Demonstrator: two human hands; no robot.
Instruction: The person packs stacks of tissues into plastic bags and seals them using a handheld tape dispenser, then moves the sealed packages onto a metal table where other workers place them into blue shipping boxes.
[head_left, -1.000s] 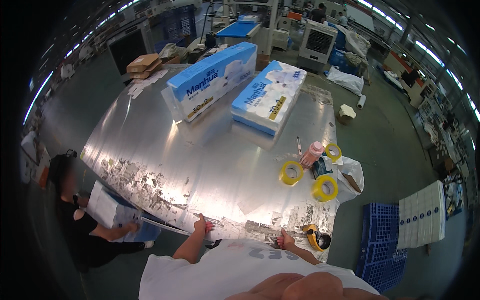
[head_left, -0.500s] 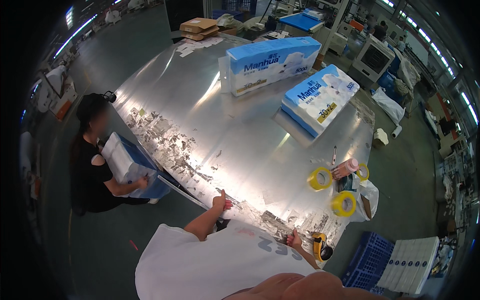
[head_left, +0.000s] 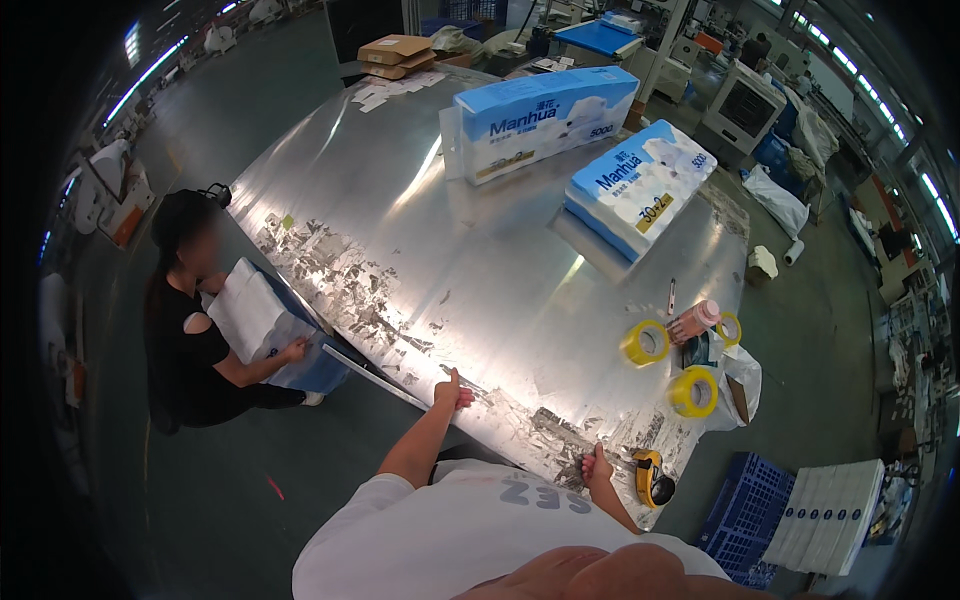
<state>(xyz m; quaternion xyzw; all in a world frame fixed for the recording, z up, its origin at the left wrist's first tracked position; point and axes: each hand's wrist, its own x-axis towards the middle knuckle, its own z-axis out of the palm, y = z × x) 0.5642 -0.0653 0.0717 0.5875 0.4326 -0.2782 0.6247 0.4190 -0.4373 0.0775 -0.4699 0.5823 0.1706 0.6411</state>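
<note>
Along the near edge of the metal-topped table [head_left: 480, 300], my left hand [head_left: 452, 391] rests with its thumb pointing forward and fingers loosely apart. Farther right, my right hand [head_left: 598, 468] lies at the same edge, thumb raised and fingers slightly bent. Neither hand holds anything. Just right of my right hand is a yellow and black tape dispenser [head_left: 650, 478]. Toward the far side, one blue and white package [head_left: 545, 125] stands on its long edge. A second similar package [head_left: 640, 190] lies tilted nearer to me.
Clear yellow tape rolls [head_left: 694, 392], a pink bottle [head_left: 693, 321] and a cutter [head_left: 671, 296] sit at the table's right. Left of the table, a person [head_left: 190, 320] holds a white and blue package [head_left: 262, 315]. Blue crates [head_left: 740, 510] stand on the floor at right.
My hands stay empty at the table edge, shifting slightly. The person at left has lowered and moved the package they hold a little to the right. The view has tilted slightly.
</note>
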